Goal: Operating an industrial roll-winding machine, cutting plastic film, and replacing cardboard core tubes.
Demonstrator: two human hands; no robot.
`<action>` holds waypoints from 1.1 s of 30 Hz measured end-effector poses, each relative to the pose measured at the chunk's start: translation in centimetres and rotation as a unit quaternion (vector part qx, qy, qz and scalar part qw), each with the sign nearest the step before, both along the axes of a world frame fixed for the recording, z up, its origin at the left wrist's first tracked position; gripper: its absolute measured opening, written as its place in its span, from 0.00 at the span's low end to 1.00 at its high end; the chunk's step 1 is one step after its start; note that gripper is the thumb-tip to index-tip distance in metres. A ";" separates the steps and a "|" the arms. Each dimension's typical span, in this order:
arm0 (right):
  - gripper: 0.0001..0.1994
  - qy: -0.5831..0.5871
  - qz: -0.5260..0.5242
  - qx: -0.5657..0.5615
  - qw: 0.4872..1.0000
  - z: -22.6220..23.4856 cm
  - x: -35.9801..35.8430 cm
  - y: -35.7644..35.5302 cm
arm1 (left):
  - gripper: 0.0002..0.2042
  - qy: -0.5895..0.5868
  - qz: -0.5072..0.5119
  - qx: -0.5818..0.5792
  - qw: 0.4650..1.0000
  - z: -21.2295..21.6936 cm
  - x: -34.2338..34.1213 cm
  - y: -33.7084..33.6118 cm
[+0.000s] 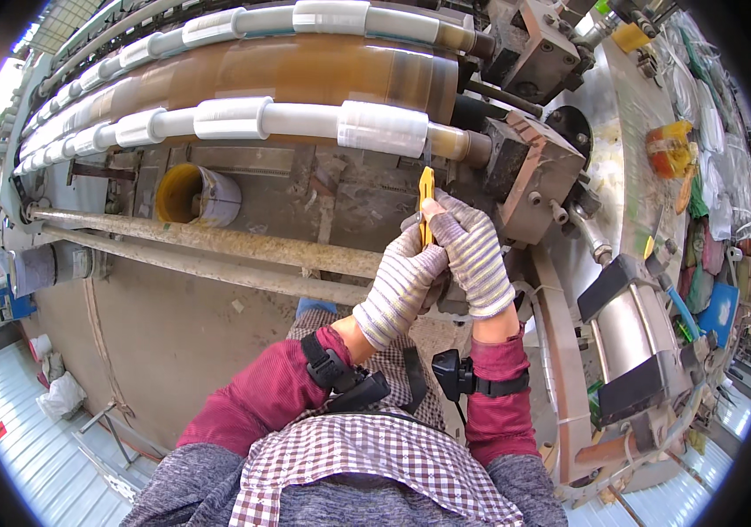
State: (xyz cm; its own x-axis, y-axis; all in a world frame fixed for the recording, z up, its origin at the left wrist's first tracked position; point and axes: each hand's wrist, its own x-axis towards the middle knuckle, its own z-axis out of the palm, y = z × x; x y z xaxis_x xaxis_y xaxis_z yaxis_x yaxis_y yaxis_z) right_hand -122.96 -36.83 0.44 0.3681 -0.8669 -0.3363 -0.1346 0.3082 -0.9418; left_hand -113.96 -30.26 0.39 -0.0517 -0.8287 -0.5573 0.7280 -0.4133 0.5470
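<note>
Both of my hands, in striped knit gloves, come together in front of a long roller machine. Between them points a yellow utility knife [427, 186], its tip end toward the rollers. My right hand [477, 255] is closed on it, with the bare thumb tip against the handle. Closed around the knife's lower part is my left hand [400, 288]; some of its fingers are hidden. Just beyond the knife, a white film roll [382, 128] sits at the right end of the near shaft [303, 119]. Whether the blade touches anything, I cannot tell.
Behind the near shaft lies a wide brown roller [305, 72]. A yellow-rimmed bucket [217, 197] stands below the rollers. Two horizontal bars [217, 235] cross in front of it. Metal bearing blocks [533, 180] and a cylinder [632, 332] are on the right.
</note>
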 end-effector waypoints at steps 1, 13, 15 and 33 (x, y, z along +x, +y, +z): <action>0.14 0.001 0.000 0.000 1.000 0.0 0.0 0.0 | 0.10 0.001 0.000 0.000 1.000 0.0 0.0 0.0; 0.15 -0.021 0.019 0.010 1.000 -0.5 -0.5 0.2 | 0.12 -0.005 -0.001 -0.027 1.000 -1.0 -0.3 0.4; 0.15 -0.005 0.028 -0.009 1.000 -0.6 -0.8 0.6 | 0.11 -0.015 0.014 -0.036 0.999 -0.9 -0.6 0.6; 0.16 0.105 0.040 -0.062 0.992 -7.3 7.0 12.4 | 0.10 0.085 -0.143 0.084 0.982 -4.7 11.3 10.8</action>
State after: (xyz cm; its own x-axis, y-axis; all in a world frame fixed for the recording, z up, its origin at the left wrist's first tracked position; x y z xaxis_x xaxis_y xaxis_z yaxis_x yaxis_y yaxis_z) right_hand -116.00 -24.41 -6.83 0.3710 -0.8771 -0.3050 -0.3522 0.1710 -0.9202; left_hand -102.66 -19.51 -4.31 -0.3733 -0.6632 -0.6487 0.6428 -0.6891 0.3346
